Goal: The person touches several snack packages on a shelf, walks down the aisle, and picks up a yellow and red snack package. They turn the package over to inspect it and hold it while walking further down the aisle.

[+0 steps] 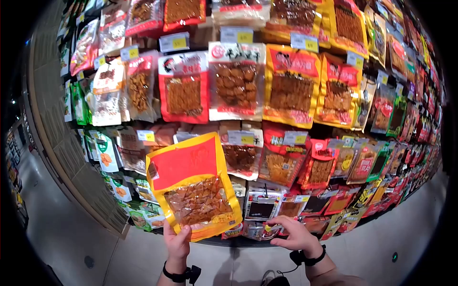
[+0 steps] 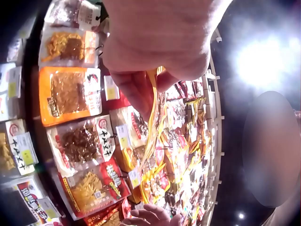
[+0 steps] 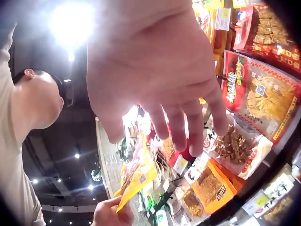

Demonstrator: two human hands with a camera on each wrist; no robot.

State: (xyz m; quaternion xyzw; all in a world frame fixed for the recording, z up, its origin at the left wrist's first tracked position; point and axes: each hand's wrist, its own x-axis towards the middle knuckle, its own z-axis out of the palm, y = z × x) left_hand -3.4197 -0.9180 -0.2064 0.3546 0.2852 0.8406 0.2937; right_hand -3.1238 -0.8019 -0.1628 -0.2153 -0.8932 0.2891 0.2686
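My left hand (image 1: 177, 242) pinches the lower left corner of a yellow and red snack bag (image 1: 201, 200) between thumb and fingers. Brown, glossy pieces show through the bag's clear window. It is held upright, tilted slightly, in front of the lower rows of the display. Seen edge-on in the left wrist view, the same bag (image 2: 153, 110) hangs from the fingers. My right hand (image 1: 296, 236) is to the right of the bag, holding nothing. Its fingers (image 3: 178, 129) spread loosely in the right wrist view, in front of hanging snack packs.
Rows of hanging snack packs (image 1: 237, 86) fill the rack ahead, with price tags (image 1: 237, 35) between rows. A tiled grey floor (image 1: 234, 267) lies below, with a shoe (image 1: 268, 276) at the bottom. A wood-look panel (image 1: 78, 138) borders the rack's left end.
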